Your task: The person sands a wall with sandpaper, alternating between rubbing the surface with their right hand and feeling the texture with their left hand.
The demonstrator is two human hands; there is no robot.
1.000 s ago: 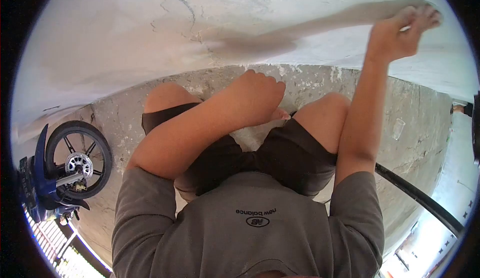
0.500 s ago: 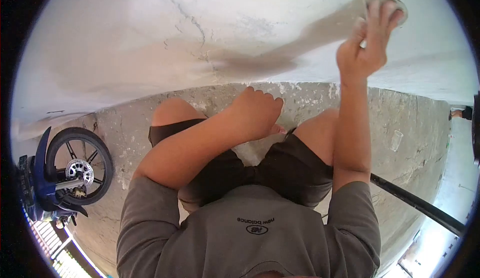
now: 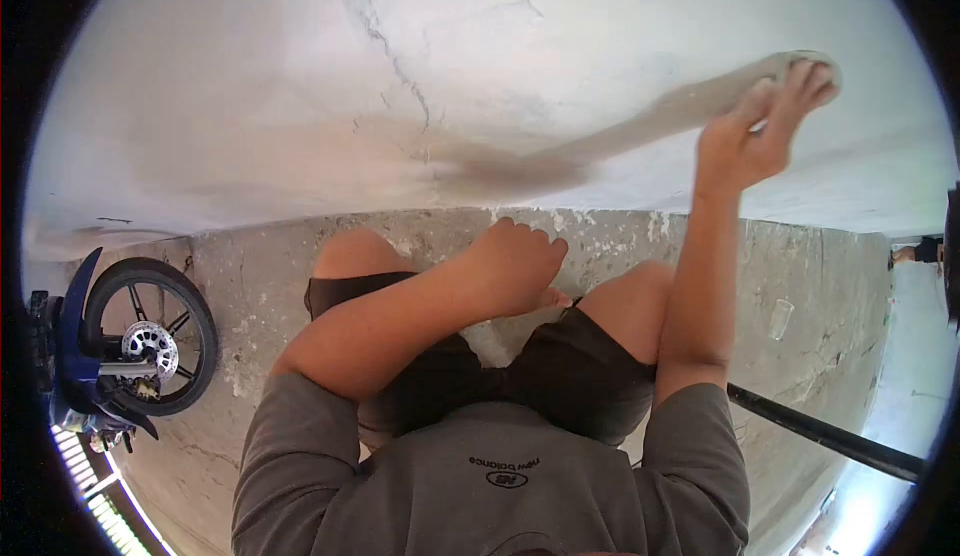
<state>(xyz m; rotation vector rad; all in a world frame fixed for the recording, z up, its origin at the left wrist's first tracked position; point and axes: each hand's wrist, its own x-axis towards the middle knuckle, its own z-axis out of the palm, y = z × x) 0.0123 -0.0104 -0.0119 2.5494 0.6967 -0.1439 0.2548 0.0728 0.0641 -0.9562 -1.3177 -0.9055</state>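
Note:
My right hand is raised to the white wall at upper right. Its fingertips press a flat, pale, rounded piece against the wall; most of this is hidden under them, and its kind is unclear. A long shadow trails from the hand across the wall. My left hand is closed in a loose fist in front of my body, between my knees and away from the wall. Its palm faces away from view, so anything inside is hidden.
A motorcycle wheel with a brake disc stands at left. On the concrete floor a clear plastic cup lies at right. A black bar runs beside my right arm. A crack and peeling paint mark the wall.
My right hand has moved right and lower in the view along the wall, with the rounded piece under its fingers. The whole view has tilted slightly; my left fist stays closed.

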